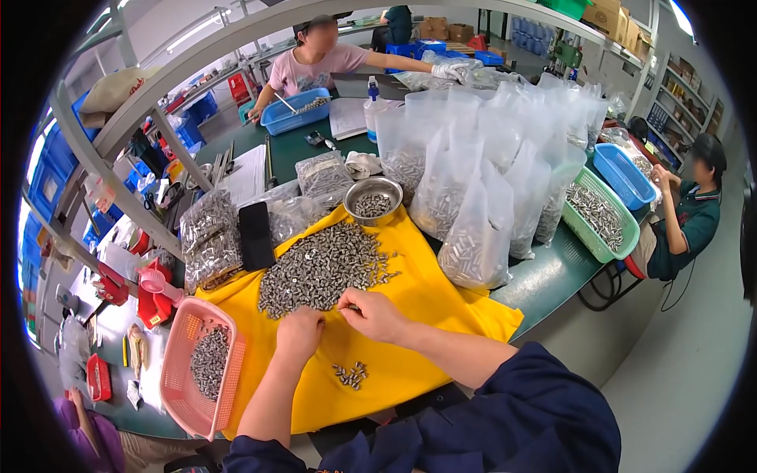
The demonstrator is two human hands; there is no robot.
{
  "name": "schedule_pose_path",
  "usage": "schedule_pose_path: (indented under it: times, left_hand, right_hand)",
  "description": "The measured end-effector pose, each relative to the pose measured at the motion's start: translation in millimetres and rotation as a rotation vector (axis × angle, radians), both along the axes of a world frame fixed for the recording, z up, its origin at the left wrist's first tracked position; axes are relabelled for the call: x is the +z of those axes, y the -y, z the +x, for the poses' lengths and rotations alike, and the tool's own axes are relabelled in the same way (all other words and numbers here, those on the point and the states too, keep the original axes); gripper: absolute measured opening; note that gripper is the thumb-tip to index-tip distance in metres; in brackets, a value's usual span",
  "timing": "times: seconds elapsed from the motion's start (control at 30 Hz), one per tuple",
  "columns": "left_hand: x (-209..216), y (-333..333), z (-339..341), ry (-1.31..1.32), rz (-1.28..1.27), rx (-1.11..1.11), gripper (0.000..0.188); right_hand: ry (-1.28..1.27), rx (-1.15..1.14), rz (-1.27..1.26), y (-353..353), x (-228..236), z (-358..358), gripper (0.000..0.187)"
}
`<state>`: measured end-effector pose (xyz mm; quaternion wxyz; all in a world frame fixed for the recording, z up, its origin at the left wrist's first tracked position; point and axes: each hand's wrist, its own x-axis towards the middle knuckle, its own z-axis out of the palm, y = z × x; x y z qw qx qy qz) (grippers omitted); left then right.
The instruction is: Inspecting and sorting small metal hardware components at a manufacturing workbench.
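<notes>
A large heap of small metal cylindrical parts (315,266) lies on a yellow cloth (449,303). At the heap's near edge my left hand (300,335) is closed, fingertips pinched; what they hold, if anything, is too small to make out. Just to its right, my right hand (372,317) pinches what looks like one small dark metal part between thumb and forefinger. A little group of the same parts (350,376) rests on the cloth nearer to me, between my forearms. More fill the bottom of a pink plastic basket (175,378) at the left, and a steel bowl (377,186) stands behind the heap with some inside.
Translucent bags of metal parts (477,236) crowd the right back. A green basket (631,236) and a blue tray (623,175) stand beyond them. A black phone (256,236) leans by bagged parts (211,236). Co-workers sit across (315,67), at right (694,213) and lower left (98,433).
</notes>
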<state>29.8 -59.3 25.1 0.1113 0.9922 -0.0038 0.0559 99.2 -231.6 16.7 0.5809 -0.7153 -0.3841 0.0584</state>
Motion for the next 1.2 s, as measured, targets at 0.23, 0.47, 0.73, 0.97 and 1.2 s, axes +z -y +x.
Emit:
schedule_pose_path:
  times: [0.23, 0.47, 0.73, 0.97, 1.2]
  left_hand:
    - [-1.2, -1.3, -0.9, 0.042, -0.106, 0.027, 0.01]
    - [4.0, -0.8, -4.6, 0.069, -0.586, 0.158, 0.013]
    - [-4.6, 8.3, -10.3, 0.057, -0.785, 0.241, 0.014]
    - [-39.6, 13.9, -8.4, 0.195, -1.132, 0.198, 0.014]
    - [-21.1, 5.8, -5.4, 0.053, -1.406, 0.169, 0.018]
  right_hand:
    - [0.011, -0.004, -0.004, -1.0, -2.0, 0.5, 0.01]
    - [0.009, -0.028, 0.004, -1.9, -1.5, -0.7, 0.011]
    - [-0.07, -0.045, 0.089, -9.3, -12.8, -3.2, 0.011]
    - [-0.381, 0.061, 0.045, -1.9, -14.7, 0.6, 0.014]
    - [-0.366, 0.084, 0.049, -0.7, -5.9, 5.5, 0.007]
